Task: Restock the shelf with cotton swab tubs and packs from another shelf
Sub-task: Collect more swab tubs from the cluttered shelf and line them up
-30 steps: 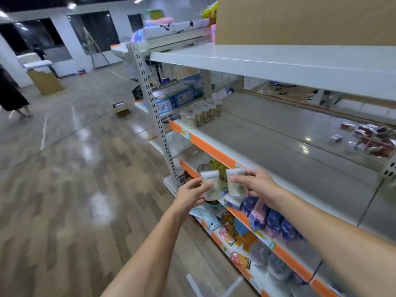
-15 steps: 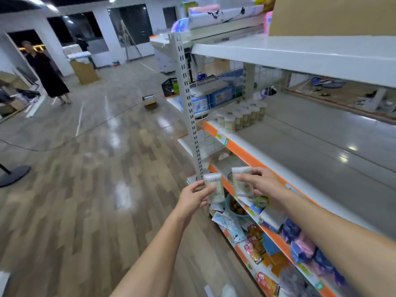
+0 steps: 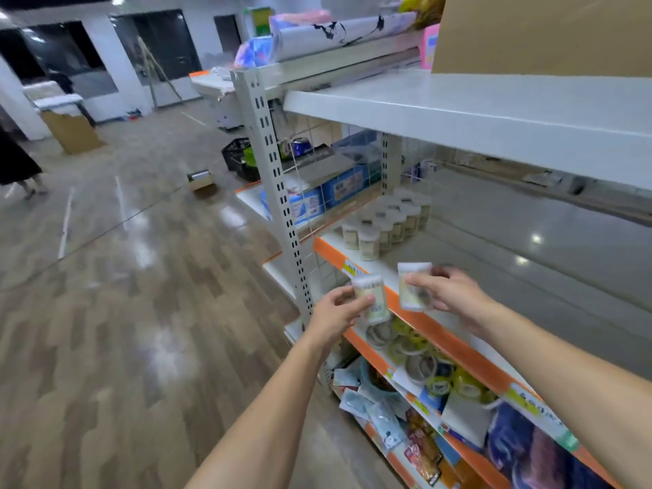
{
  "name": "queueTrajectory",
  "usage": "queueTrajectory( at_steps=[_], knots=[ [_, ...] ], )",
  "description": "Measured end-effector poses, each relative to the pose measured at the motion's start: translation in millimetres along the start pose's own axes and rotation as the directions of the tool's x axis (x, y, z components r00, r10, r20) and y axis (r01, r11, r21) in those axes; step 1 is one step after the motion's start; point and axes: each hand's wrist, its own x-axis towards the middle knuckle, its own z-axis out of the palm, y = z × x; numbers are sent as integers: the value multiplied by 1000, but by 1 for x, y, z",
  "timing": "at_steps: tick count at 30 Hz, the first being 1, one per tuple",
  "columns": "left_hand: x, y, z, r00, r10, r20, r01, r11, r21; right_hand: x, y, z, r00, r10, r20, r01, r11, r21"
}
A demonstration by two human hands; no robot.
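Head view: the left hand pinches one upright cotton swab tub; the right hand, nearer the shelf, grasps a second tub. The stocked tub row lies toward twelve o'clock, long axes vertical.

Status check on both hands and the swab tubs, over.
Left hand grips one white-capped clear swab tub; right hand grips another. Both short of the shelved tub cluster. Orange-edged shelf ahead bare, nothing blocking.

l hand w/ tub, r hand w/ second tub
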Motion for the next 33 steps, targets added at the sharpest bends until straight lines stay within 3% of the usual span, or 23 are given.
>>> queueTrajectory(
  at_steps=[5, 12, 17, 22, 26, 33],
  knots=[
    [53, 12, 12, 998, 16, 64, -19, 999, 50, 29, -3, -14, 989, -21, -147, 6, 995, -103],
    [116, 24, 44, 975, 169, 145, -201, 948, 245, 58, -5, -31, 958, 46, -284, -42, 999, 22],
    [164, 41, 75, 915, 225, 334, -337, 882, 329, 71, -10, -44, 925, 45, -376, -26, 998, 55],
    [200, 61, 99, 821, 306, 482, -506, 781, 365, 77, -12, -45, 865, 53, -500, 10, 992, 122],
    [217, 77, 104, 676, 305, 671, -657, 662, 360, 79, -11, -42, 812, 66, -579, 18, 990, 138],
    [243, 94, 114, 529, 334, 780, -782, 550, 294, 83, 2, -46, 737, 90, -670, 33, 985, 168]
  ],
)
